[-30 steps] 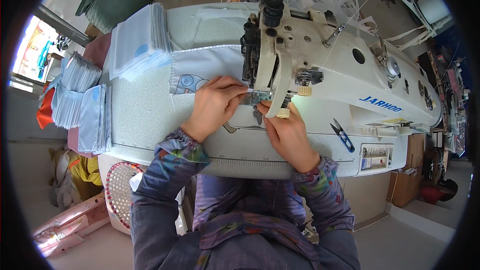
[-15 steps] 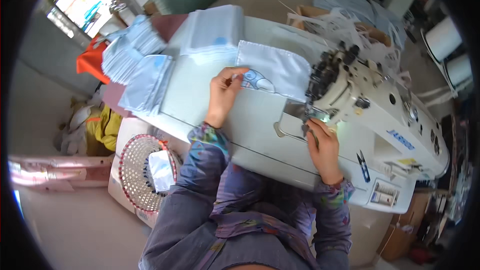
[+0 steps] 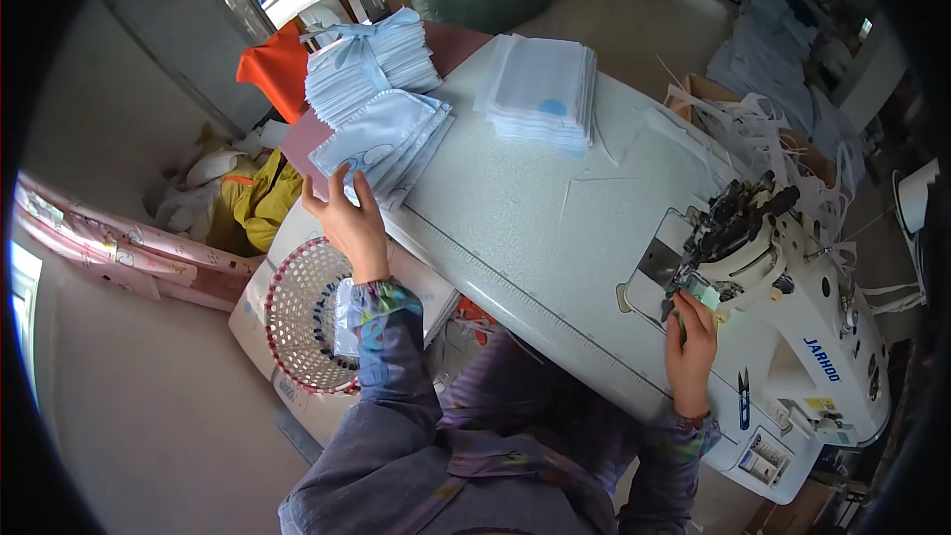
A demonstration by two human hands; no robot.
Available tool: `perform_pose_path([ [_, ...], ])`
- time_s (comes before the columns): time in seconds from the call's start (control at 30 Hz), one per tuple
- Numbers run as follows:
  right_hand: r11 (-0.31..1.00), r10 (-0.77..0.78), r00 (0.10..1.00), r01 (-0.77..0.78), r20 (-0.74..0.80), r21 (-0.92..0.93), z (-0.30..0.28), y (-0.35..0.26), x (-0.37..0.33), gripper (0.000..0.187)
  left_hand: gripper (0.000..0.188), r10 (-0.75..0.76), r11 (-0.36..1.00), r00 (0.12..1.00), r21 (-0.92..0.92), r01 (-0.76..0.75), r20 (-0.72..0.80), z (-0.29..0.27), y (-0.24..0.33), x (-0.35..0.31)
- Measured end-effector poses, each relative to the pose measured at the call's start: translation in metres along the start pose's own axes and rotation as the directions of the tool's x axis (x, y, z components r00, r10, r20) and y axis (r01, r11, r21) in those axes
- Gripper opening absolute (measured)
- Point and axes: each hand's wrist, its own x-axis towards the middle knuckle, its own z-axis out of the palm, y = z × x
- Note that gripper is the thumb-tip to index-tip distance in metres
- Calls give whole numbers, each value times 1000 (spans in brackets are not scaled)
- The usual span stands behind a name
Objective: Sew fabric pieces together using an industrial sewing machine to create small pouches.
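My left hand point(image 3: 355, 226) hovers at the near edge of a fanned pile of pale blue fabric pieces point(image 3: 381, 139). Its fingers are spread and hold nothing. The top piece carries a printed blue figure. At the needle end of a white sewing machine point(image 3: 783, 282), my right hand point(image 3: 691, 352) has thumb and fingers closed around a small dark part, mostly hidden by the fingertips. A small light glows beside those fingers. Further back on the machine table point(image 3: 495, 208) lies a neat stack of pale fabric pieces point(image 3: 542, 89).
Behind the fanned pile sits a tied fabric bundle point(image 3: 367, 64). A white basket point(image 3: 282, 302) with a pink rim stands left, below the table edge. Thread snips point(image 3: 744, 398) lie right of my right hand. A carton of white strips point(image 3: 783, 134) is behind the machine.
My left hand has moved left and let go of the printed fabric piece, which now lies on the fanned pile. My right hand stays at the machine. The view has turned left.
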Motion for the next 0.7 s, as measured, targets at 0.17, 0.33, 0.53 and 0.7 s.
perform_pose_path([
  [0.17,1000,-17,999,17,-36,-1,4,-2,2,32,41,606,782,771,-329,-530,197,39,88,-7],
  [0.33,999,-36,999,35,-32,-16,4,-4,1,32,46,816,566,539,-466,-680,206,140,148,7],
  [0.53,999,-40,998,39,-40,-22,3,-1,-1,33,41,792,607,303,-635,-477,530,187,140,27],
  [0.7,999,-38,999,38,-37,-6,3,-3,0,32,24,766,611,339,-783,-118,547,196,126,39],
])
